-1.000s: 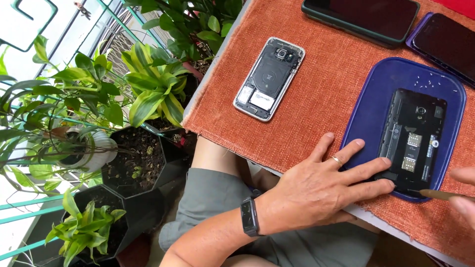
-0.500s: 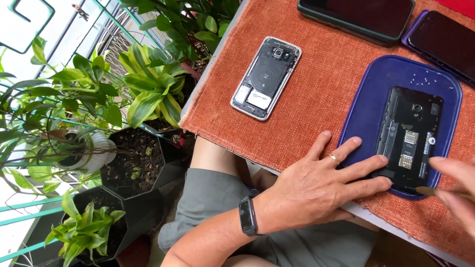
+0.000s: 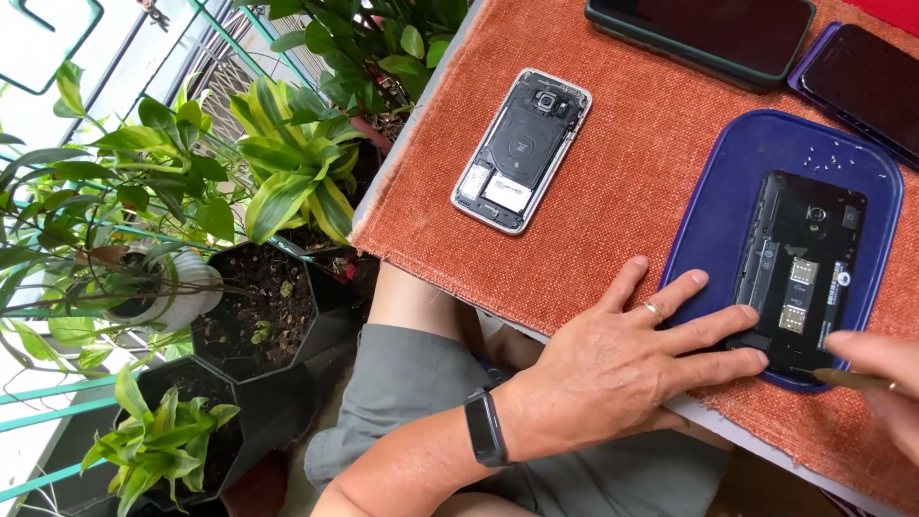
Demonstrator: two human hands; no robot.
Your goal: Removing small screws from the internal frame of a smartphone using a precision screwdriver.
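Head view: the opened black phone (image 3: 799, 273) lies back-up in a blue tray (image 3: 713, 206) on the tabletop's orange mat (image 3: 641, 163). The left hand (image 3: 622, 369) lies flat, fingers spread, pinning its lower edge. The right hand (image 3: 881, 378) pinches a thin tool (image 3: 847, 379); the exposed boards look fragile, so steady the phone by its rigid rim.

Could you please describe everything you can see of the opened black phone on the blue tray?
The opened black phone lies back up, cover off, showing its camera lens, card slots and dark plastic frame. It rests flat on the blue tray. The left hand presses its lower edge with two fingertips; the right hand brings a thin tool to its bottom corner.
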